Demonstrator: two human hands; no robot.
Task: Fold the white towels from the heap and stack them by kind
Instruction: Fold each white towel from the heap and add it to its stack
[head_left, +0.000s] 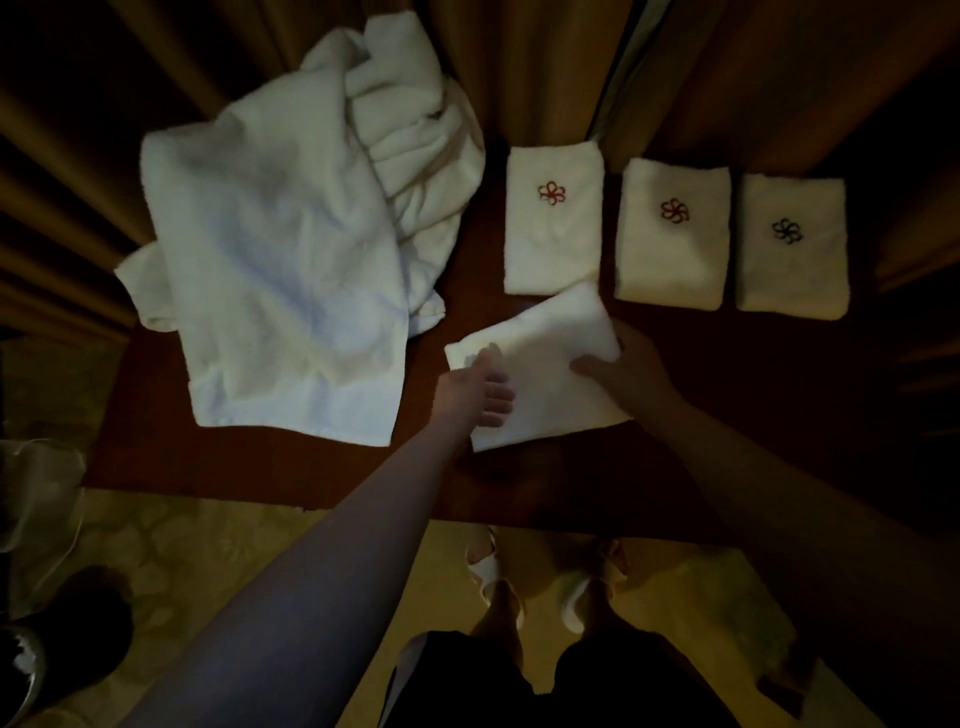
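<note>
Folding step: left hand (485, 392) lies flat on the small towel (540, 364); right hand (621, 364) apparently pinches its edge. Next: stacking by matching emblem.

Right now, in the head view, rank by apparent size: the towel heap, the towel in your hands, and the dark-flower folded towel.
1. Towel heap, clearly largest.
2. Towel in hands, though it lies nearer the camera.
3. Dark-flower folded towel, smallest.

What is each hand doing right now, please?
Left hand: open, fingers resting flat on the small towel.
Right hand: grips the same towel's right edge.
</note>
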